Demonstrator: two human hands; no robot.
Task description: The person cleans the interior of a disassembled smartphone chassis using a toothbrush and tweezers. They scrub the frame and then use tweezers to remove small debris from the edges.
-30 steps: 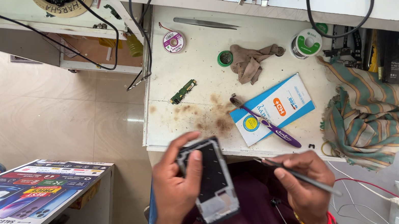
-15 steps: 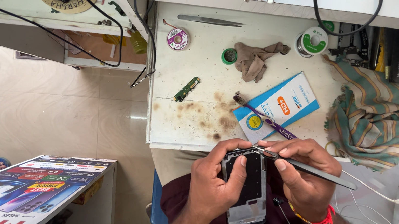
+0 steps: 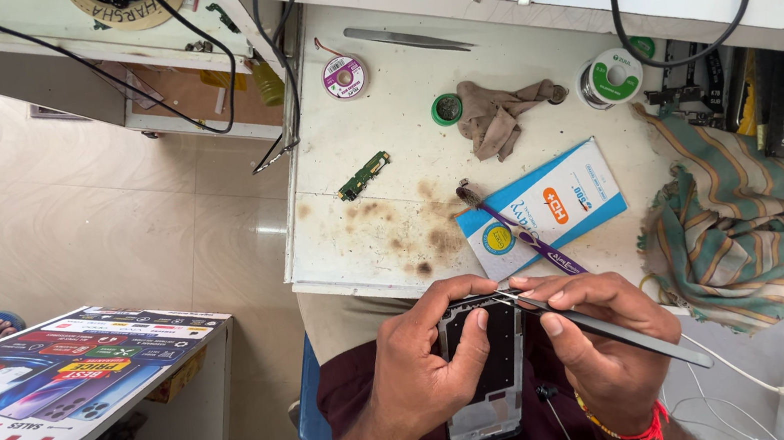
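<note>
Lower centre of frame: phone frame (image 3: 485,364), back open, held upright over lap. Left hand (image 3: 422,372) wrapped round left edge, grip clamped on phone frame, thumb across dark inner plate. Right hand (image 3: 595,344) pinching tweezers (image 3: 618,329), grip shut on them, tips touching top edge of phone frame. Just above, on stained desk (image 3: 383,231): blue-white box (image 3: 561,203) with purple toothbrush (image 3: 519,228) across it. Further up: small green circuit board (image 3: 365,174), brown rag (image 3: 499,115), solder spool (image 3: 612,79). Right: striped cloth (image 3: 741,224).

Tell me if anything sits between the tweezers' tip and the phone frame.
Nothing visible does. The right hand holds the tweezers with their tip at the top edge of the phone frame, which the left hand grips.
</note>
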